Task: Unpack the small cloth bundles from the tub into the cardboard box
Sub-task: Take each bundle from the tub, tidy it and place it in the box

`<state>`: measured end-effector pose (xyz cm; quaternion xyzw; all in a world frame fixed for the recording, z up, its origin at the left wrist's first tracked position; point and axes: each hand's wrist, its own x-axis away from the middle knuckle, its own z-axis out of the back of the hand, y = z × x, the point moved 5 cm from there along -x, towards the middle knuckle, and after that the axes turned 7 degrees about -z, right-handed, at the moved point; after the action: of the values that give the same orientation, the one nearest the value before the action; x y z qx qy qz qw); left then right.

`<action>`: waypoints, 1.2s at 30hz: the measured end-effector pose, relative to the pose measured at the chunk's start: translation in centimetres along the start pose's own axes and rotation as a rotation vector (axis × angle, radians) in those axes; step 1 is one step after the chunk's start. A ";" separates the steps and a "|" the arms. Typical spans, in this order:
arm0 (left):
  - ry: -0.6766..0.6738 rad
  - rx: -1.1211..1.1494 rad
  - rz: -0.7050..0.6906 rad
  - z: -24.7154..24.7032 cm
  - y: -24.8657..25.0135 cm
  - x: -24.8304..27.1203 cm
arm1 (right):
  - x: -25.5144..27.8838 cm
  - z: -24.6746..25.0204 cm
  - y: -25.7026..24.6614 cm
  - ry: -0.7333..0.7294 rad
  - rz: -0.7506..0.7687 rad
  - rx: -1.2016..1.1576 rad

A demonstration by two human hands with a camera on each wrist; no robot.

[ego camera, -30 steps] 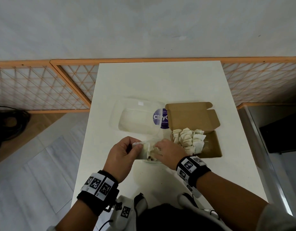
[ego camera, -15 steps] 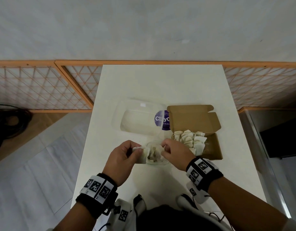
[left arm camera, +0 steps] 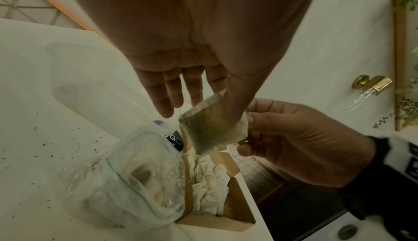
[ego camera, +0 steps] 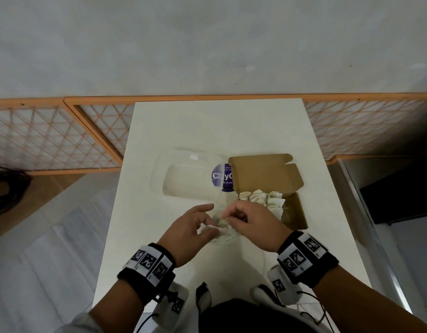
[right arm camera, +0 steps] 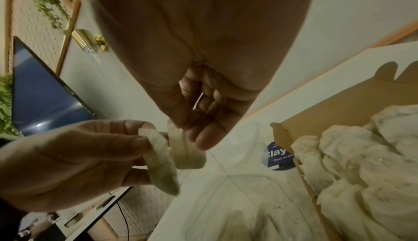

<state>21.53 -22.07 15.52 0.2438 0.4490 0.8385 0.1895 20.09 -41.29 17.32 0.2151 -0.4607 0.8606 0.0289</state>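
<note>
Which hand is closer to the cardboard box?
Right. The right hand sits just beside the box; the left hand is farther off, over the tub.

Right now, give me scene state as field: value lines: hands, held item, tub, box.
left hand: pinches one cloth bundle
right hand: fingers pinch a second bundle
held bundles: side by side, above the tub
clear plastic tub: on the table, more bundles inside
cardboard box: open, right of the tub, partly filled with bundles
tub lid: lies behind the tub
</note>
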 end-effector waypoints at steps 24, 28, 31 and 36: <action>0.262 0.312 -0.225 4.2 7.7 2.5 | 1.8 5.5 -2.3 0.175 -0.023 -0.362; 0.267 0.430 -0.310 5.1 10.5 2.9 | 2.7 7.0 -3.4 0.170 -0.003 -0.308; 0.252 0.554 -0.305 5.6 11.9 2.9 | 3.5 7.2 -4.5 0.126 0.024 -0.308; 0.249 0.579 -0.284 5.7 12.5 2.4 | 6.0 8.4 -7.7 0.181 0.160 -0.373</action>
<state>21.65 -23.57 29.33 0.1184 0.7175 0.6648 0.1707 19.45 -44.53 29.79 0.0907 -0.6228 0.7760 0.0412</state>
